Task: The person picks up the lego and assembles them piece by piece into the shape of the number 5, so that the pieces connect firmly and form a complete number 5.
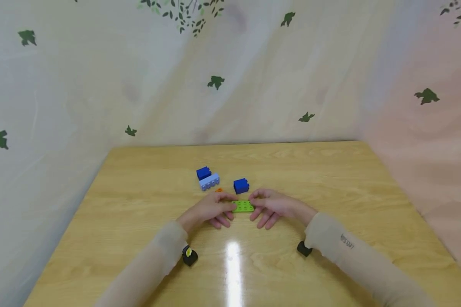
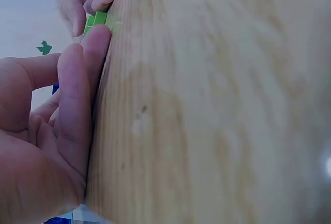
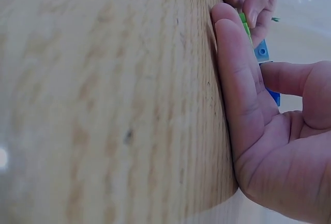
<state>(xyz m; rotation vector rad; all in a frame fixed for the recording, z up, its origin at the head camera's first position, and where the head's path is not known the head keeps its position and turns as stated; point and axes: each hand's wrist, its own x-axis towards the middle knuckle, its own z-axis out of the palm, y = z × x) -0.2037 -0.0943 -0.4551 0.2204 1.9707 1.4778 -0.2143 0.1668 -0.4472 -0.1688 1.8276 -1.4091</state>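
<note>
1. Green brick [image 1: 243,207], studs up, is held between both hands near the middle of the table [image 1: 330,179]. Its nine o'clock end is pinched by the left hand [image 1: 213,209], its three o'clock end by the right hand [image 1: 273,205]; on both, thumb and forefinger are curled in and the other fingers are spread loosely.

2. Little appears to be done so far: nothing is seen fixed to the visible green studs.

3. Other pieces seem left to be handled, none being touched: a blue brick [image 1: 241,186] at twelve o'clock from the green one; a light-blue brick [image 1: 209,182], an orange piece [image 1: 219,190] and a second blue brick [image 1: 204,173] around ten. Whether the light-blue and second blue bricks are joined cannot be told.

4. Orange is shown only by the head view. By the wrist views, the lower fingers are shown lying low along the wood, but each hand's own thumb tip is hidden.
</note>
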